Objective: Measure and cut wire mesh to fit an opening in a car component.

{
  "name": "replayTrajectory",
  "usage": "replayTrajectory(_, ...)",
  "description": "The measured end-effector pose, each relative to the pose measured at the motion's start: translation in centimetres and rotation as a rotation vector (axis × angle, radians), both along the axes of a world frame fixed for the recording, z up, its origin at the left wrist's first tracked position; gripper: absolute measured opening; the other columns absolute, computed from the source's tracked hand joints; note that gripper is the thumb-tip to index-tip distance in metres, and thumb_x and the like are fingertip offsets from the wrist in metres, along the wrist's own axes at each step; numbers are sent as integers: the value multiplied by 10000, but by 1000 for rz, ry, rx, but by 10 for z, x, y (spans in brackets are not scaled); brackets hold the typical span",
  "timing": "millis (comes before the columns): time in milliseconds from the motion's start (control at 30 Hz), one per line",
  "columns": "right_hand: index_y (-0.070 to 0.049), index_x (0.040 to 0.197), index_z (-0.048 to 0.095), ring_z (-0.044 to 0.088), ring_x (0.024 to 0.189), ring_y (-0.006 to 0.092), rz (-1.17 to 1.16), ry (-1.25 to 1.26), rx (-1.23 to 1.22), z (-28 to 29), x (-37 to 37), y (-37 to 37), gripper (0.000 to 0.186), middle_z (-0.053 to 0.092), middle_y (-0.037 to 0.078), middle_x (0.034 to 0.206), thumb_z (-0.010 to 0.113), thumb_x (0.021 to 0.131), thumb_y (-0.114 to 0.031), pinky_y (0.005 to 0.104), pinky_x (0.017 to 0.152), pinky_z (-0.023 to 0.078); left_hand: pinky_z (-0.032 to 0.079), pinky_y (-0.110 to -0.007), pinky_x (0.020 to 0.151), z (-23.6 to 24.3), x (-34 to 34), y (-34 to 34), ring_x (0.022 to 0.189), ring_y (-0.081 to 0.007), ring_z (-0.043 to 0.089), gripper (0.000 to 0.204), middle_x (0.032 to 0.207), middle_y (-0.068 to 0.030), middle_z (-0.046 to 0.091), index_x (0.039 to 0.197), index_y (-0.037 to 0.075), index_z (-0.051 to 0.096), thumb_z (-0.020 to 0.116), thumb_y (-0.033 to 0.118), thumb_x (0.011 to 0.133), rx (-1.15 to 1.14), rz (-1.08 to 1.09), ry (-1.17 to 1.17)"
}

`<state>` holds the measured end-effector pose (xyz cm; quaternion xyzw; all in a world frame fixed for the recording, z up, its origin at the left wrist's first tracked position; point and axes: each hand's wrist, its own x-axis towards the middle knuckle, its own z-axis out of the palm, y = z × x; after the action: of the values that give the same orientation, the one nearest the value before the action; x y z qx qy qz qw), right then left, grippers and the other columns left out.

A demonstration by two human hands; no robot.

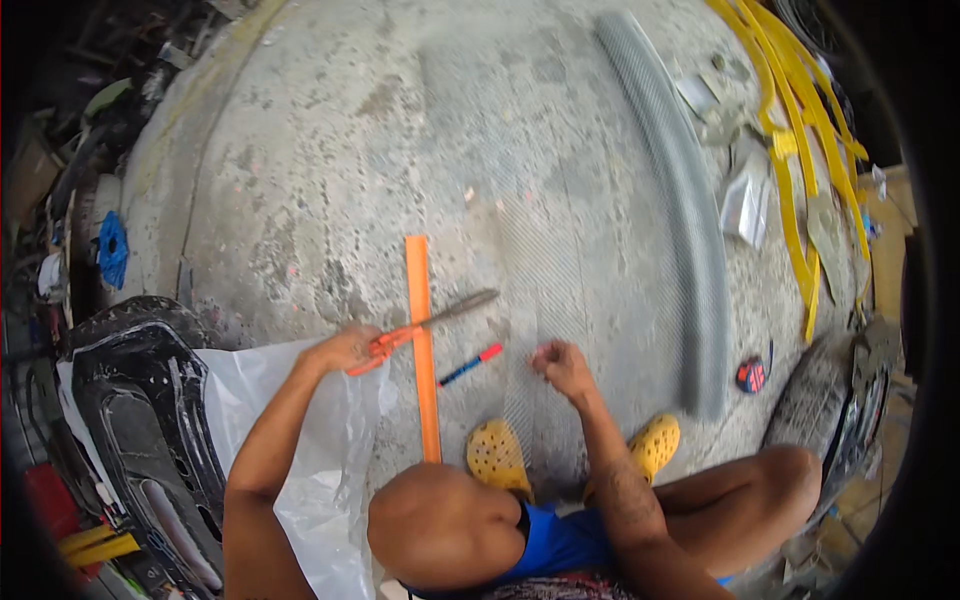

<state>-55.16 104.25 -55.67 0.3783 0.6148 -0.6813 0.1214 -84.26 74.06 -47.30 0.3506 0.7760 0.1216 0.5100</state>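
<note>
the person's left hand [352,350] grasps orange-handled shears [463,305], whose dark blades point right and far, crossing over a flat orange strip [424,372] on the stained concrete floor [310,210]; whether they touch is unclear. the right hand [567,370], well apart to the right, has curled fingers, and i cannot tell whether they pinch anything. between the hands lies a blue marker with a red cap [470,366]. farther right are a long, curved grey mesh sheet [690,250] and a tape measure [750,376]. a translucent plastic sheet [335,430] spreads near, left of the strip.
</note>
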Motion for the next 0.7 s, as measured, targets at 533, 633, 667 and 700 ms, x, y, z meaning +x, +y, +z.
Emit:
replayTrajectory(533,-40,1108,568,647,852,204,-508,53,-514,19,-50,-25,207,620,75,909,616,930,-134,367,735,562,489,-335,763,9,11,-7,827,-204,605,243,922,-120,641,1058,5,593,562,182,894,-60,104,-83)
replayTrajectory(633,4,1179,503,608,1059,298,-572,120,-600,11,-48,-23,250,568,152,1146,553,947,-77,410,859,567,485,-340,831,3,5,-8,927,-218,602,311,1018,-133,634,1164,11,561,563,175,900,-99,53,-77)
replayTrajectory(667,18,1199,480,585,1128,327,-582,134,-667,15,-51,-24,259,539,182,1241,523,954,-52,425,895,564,482,-345,840,5,5,-11,944,-225,599,322,1026,-134,630,1179,13,551,560,178,903,-156,55,-97)
replayTrajectory(700,13,1252,456,592,1124,314,-590,152,-701,18,-52,-23,312,533,181,1272,526,956,-55,428,882,569,482,-345,840,10,6,-7,944,-225,599,322,1026,-134,630,1179,13,551,560,178,903,-164,39,-134)
